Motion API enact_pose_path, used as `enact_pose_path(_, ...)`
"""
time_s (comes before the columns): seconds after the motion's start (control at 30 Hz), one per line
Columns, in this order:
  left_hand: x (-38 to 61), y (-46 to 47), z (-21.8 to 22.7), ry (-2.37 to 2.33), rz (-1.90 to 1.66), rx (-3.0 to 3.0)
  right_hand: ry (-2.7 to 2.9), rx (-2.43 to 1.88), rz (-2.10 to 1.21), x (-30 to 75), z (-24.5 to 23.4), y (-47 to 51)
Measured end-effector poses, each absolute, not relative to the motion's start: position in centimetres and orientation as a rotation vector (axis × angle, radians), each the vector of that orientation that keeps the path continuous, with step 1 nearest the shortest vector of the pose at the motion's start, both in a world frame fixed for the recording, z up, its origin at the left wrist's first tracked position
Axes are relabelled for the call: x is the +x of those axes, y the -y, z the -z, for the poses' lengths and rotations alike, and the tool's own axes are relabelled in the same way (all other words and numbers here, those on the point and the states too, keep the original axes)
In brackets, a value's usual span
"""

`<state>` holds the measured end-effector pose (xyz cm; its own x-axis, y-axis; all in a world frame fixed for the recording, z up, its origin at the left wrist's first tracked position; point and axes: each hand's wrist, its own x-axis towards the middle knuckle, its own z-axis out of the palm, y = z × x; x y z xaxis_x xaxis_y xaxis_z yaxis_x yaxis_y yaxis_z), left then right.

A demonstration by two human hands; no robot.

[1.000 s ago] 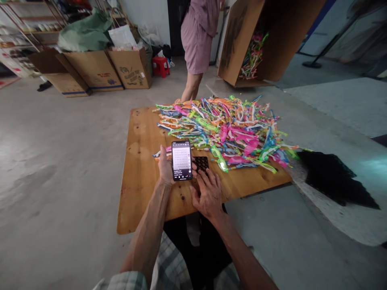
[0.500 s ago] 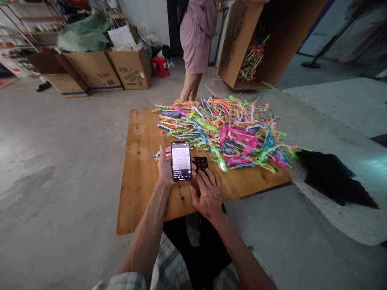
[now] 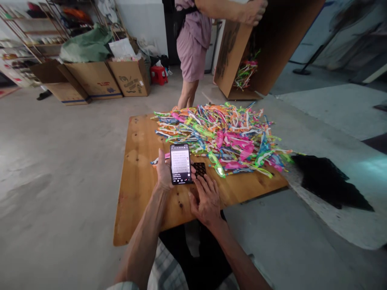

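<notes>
My left hand (image 3: 164, 173) is wrapped round a smartphone (image 3: 180, 164) with a lit screen, held over the near part of a wooden table (image 3: 133, 193). Fingertips of that hand show past the phone's right edge. Just to the right is my right hand (image 3: 207, 201), palm down, its fingers stretched out and nothing seen in them. Its fingertips lie close to the phone's lower right edge and to a flat black patterned item (image 3: 199, 169), partly covered. Beyond both hands spreads a heap of colourful plastic glasses (image 3: 236, 141), with green-framed glasses (image 3: 217, 164) nearest my right hand.
Behind the table stands a person in pink clothes (image 3: 193, 52), one hand at a large tilted cardboard box (image 3: 232, 56) with more colourful pieces inside. Cardboard boxes (image 3: 128, 78) and a red stool (image 3: 159, 75) are at the back left. Black sheeting (image 3: 329, 181) lies at right.
The view has tipped up slightly, so the scene sits lower. The other person's arm and hand at the box now show more fully. My hands keep nearly the same pose round the phone.
</notes>
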<state>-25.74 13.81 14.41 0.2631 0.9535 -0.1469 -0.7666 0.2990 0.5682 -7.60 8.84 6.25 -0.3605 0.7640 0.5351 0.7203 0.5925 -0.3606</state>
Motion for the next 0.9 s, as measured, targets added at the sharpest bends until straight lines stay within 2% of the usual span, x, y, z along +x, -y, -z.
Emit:
enact_pose_path(0.53,-22.9,-21.7,-21.3,-0.276,-1.114,0.623,2.065,-1.162,0.1,-8.1,-5.1,-9.2)
enact_pose_path(0.77,-21.7,-23.6,-21.7,-0.271,-1.114,0.693,2.021,-1.146,0.193,-8.1,-4.8,-9.6)
enact_pose_path(0.9,-21.7,-23.7,-21.7,-0.293,-1.13,0.702,1.99,-1.001,0.432,-7.6,-2.6,-11.6)
